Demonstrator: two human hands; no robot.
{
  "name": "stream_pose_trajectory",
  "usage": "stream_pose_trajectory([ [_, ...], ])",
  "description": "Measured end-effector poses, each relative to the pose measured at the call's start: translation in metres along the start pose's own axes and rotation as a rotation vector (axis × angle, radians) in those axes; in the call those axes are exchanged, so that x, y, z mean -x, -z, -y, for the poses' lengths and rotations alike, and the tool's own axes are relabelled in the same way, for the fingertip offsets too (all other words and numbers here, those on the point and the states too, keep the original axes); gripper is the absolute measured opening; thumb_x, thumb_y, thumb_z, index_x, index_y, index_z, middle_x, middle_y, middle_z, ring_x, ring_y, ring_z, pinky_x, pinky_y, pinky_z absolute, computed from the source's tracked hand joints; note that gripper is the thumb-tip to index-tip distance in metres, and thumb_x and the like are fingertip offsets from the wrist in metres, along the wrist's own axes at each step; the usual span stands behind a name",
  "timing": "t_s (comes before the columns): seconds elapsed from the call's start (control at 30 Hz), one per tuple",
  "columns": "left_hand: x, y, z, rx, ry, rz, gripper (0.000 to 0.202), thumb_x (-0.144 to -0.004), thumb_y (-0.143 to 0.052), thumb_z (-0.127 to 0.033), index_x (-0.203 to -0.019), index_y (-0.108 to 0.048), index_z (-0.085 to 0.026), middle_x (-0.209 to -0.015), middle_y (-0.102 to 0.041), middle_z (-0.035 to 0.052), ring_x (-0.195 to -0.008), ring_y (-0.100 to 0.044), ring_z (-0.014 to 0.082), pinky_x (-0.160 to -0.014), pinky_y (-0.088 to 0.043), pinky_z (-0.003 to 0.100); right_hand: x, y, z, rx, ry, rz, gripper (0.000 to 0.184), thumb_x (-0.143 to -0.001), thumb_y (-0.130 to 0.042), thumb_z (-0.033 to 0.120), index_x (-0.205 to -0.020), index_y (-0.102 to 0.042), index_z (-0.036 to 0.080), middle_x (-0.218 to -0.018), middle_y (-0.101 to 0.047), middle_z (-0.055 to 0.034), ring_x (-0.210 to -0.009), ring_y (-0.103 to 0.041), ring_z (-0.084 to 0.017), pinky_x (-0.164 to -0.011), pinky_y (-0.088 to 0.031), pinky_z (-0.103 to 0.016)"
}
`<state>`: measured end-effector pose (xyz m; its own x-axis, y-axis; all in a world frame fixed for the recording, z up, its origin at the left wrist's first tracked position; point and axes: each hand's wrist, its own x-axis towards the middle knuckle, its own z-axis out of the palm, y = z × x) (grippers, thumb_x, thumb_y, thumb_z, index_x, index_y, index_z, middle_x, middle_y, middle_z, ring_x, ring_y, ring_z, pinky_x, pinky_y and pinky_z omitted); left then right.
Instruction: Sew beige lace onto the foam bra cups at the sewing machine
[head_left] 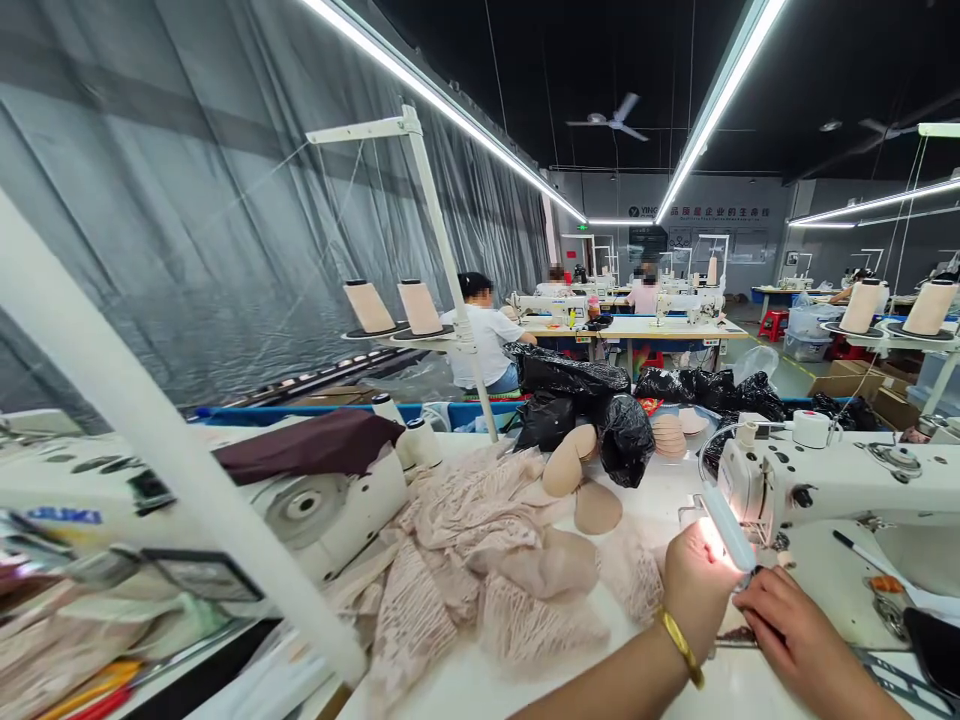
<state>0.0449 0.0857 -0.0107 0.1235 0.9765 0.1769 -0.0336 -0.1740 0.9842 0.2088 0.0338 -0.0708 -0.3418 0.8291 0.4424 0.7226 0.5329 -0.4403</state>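
Note:
At the needle end of a white sewing machine (750, 480), my two hands are close together under a lit lamp (729, 525). My left hand (694, 570), with a gold bangle (681, 648) on the wrist, is closed, and its fingertips are lost in glare and behind the lamp. My right hand (791, 625) has its fingers bent and pressed together beside the needle area; a small dark thing shows at its fingertips, too small to name. Beige lace fabric (634, 575) lies against the left hand's far side, part of a larger heap (480, 540).
Beige cup pads (598, 508) and black plastic bags (574, 400) lie behind the heap. Another sewing machine (322, 510) and a slanting white pole (180, 440) are at left. A thread stand (442, 230) rises behind. A phone (934, 645) rests at right. Co-workers sit farther back.

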Motion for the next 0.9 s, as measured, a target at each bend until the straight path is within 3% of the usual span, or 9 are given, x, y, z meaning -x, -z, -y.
stream_pose_trajectory([
  [0.1,0.003,-0.007,-0.001,-0.087,0.016,-0.071,0.030,-0.063,-0.088,-0.034,-0.069,-0.062,-0.020,-0.061,-0.064,-0.0019,-0.063,-0.062,0.0179,-0.059,-0.052,0.027,-0.001,0.001,0.000,-0.004,-0.008,0.008,0.025,-0.106,-0.043,0.023,-0.105,-0.068,0.026,-0.095,-0.066,-0.0080,-0.093,-0.064,-0.026,-0.081,-0.058,-0.043],
  [0.27,0.011,-0.023,-0.011,-0.078,-0.010,-0.118,0.018,-0.074,-0.079,-0.029,-0.087,-0.075,-0.018,-0.089,-0.080,0.0076,-0.084,-0.076,0.0260,-0.080,-0.062,0.037,-0.002,0.004,0.001,-0.023,-0.016,0.011,0.024,-0.104,-0.047,0.022,-0.102,-0.070,0.027,-0.095,-0.066,-0.0076,-0.096,-0.064,-0.027,-0.089,-0.056,-0.048],
  [0.43,0.010,-0.029,-0.013,-0.211,-0.092,-0.193,0.011,-0.082,-0.069,-0.029,-0.084,-0.072,-0.019,-0.083,-0.078,0.0065,-0.078,-0.073,0.0250,-0.079,-0.059,0.039,0.000,0.004,0.004,-0.069,-0.025,-0.019,0.026,-0.103,-0.045,0.021,-0.100,-0.071,0.026,-0.096,-0.067,-0.0087,-0.096,-0.063,-0.027,-0.086,-0.056,-0.047],
  [0.57,0.012,-0.022,-0.014,-0.287,-0.103,-0.202,0.007,-0.077,-0.068,-0.023,-0.076,-0.061,-0.021,-0.074,-0.068,0.0005,-0.070,-0.064,0.0193,-0.068,-0.053,0.031,0.003,0.003,0.004,-0.122,-0.045,-0.040,0.026,-0.105,-0.046,0.028,-0.092,-0.069,0.026,-0.091,-0.066,-0.0074,-0.090,-0.062,-0.027,-0.078,-0.055,-0.044],
  [0.7,0.027,-0.008,-0.003,-0.398,-0.089,-0.106,0.027,-0.066,-0.061,-0.012,-0.060,-0.036,-0.022,-0.060,-0.044,-0.0050,-0.060,-0.049,0.0133,-0.058,-0.040,0.026,0.002,0.008,0.004,-0.212,-0.089,-0.068,0.033,-0.107,-0.043,0.039,-0.091,-0.069,0.026,-0.089,-0.066,-0.0068,-0.088,-0.062,-0.026,-0.077,-0.055,-0.043],
  [0.8,0.045,0.005,0.020,-0.545,-0.171,0.055,0.024,-0.058,-0.059,-0.010,-0.057,-0.038,-0.021,-0.056,-0.036,-0.0056,-0.056,-0.044,0.0125,-0.055,-0.033,0.026,0.000,0.012,0.010,-0.292,-0.154,-0.109,0.035,-0.109,-0.041,0.047,-0.113,-0.070,0.026,-0.106,-0.071,-0.0097,-0.095,-0.067,-0.025,-0.081,-0.057,-0.041],
  [0.9,0.061,0.016,0.044,-0.685,-0.248,0.288,0.022,-0.052,-0.059,-0.011,-0.058,-0.040,-0.021,-0.052,-0.038,-0.0061,-0.050,-0.040,0.0110,-0.050,-0.029,0.025,0.000,0.013,0.028,-0.538,-0.312,-0.117,0.047,-0.109,-0.036,0.056,-0.131,-0.065,0.025,-0.099,-0.074,-0.0083,-0.075,-0.068,-0.021,-0.066,-0.056,-0.034],
])
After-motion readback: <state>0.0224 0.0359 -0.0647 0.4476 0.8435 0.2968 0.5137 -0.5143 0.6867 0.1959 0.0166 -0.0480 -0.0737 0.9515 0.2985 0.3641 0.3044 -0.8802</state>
